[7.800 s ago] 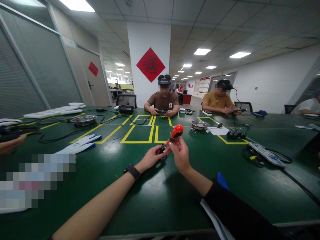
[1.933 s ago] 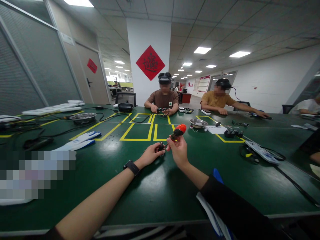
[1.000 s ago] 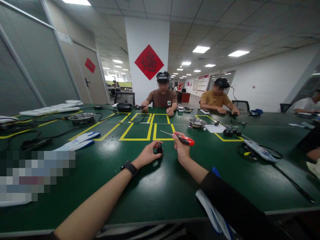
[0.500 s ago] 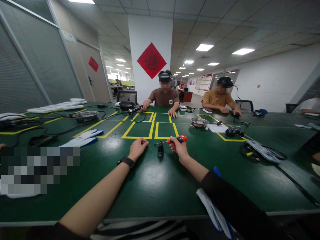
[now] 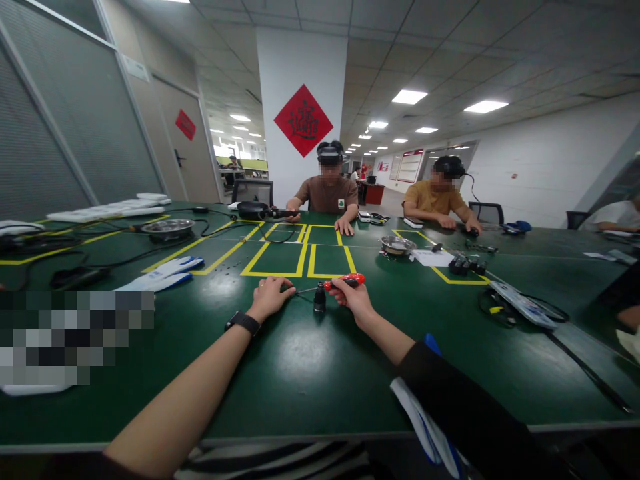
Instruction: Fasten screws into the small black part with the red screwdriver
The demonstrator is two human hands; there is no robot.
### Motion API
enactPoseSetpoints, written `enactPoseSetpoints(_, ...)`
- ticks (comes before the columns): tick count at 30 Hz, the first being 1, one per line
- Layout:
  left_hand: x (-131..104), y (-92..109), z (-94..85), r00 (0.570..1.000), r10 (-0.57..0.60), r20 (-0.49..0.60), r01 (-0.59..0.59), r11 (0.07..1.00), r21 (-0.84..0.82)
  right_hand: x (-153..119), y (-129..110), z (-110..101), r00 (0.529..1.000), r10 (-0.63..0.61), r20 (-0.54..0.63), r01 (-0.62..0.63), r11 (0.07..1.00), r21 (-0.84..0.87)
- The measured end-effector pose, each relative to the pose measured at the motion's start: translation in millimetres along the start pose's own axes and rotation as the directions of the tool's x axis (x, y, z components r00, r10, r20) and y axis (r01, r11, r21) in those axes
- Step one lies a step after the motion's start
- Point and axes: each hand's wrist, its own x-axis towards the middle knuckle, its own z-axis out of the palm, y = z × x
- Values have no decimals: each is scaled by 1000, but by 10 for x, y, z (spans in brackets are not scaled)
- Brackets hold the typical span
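My right hand [image 5: 354, 297] is closed around the red-and-black handle of a screwdriver [image 5: 345, 282]. Its thin shaft points left, passing the top of a small black cylindrical part [image 5: 319, 300] with a narrower neck, which stands upright on the green table [image 5: 300, 373]. On the left, my left hand [image 5: 270, 295] has its fingers drawn together close to the screwdriver's tip. Whether those fingertips pinch something small or touch the tip is too small to make out. A dark watch sits on that wrist.
Yellow tape boxes [image 5: 273, 275] mark the table ahead. White-and-blue gloves [image 5: 170, 270] lie left; another glove [image 5: 425, 420] is under my right forearm. Metal bowls [image 5: 397, 245], black parts [image 5: 467, 265], cables and a power strip [image 5: 523, 305] lie around. Two people sit opposite.
My left hand has shifted slightly left. The screwdriver has moved left with my right hand, its tip now nearer my left fingers. The person opposite has moved a black-handled tool.
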Motion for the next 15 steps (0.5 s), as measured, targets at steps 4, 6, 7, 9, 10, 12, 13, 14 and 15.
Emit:
enactPoseSetpoints(4,-17,33,33,1000,-13,28,9,989,144,7,11,0,1000,-7,8,7,1000,0)
enactPoseSetpoints(6,-23,42,39,999,-8,41,1,988,157,8,14,2,1000,-6,10,6,1000,1)
enactPoseSetpoints(7,-26,44,40,999,-8,49,0,987,161,7,15,3,1000,-6,10,6,1000,2)
enactPoseSetpoints(9,-30,46,39,998,-8,60,-2,986,165,5,14,5,1000,-6,8,6,1000,8)
enactPoseSetpoints(10,-31,46,38,998,-7,63,-3,986,165,5,13,4,1000,-6,5,6,1000,11)
enactPoseSetpoints(12,-31,45,37,998,-6,62,-5,986,164,8,11,0,1000,-4,-5,4,1000,19)
enactPoseSetpoints(13,-30,44,38,998,-5,60,-5,987,164,10,9,-2,1000,-1,-9,1,1000,22)
enactPoseSetpoints(14,-29,44,39,998,-4,58,-5,987,162,12,6,-4,1000,3,-11,-3,1000,26)
enactPoseSetpoints(15,-26,43,40,998,-5,58,-5,987,161,13,4,-5,1000,8,-11,-8,1000,28)
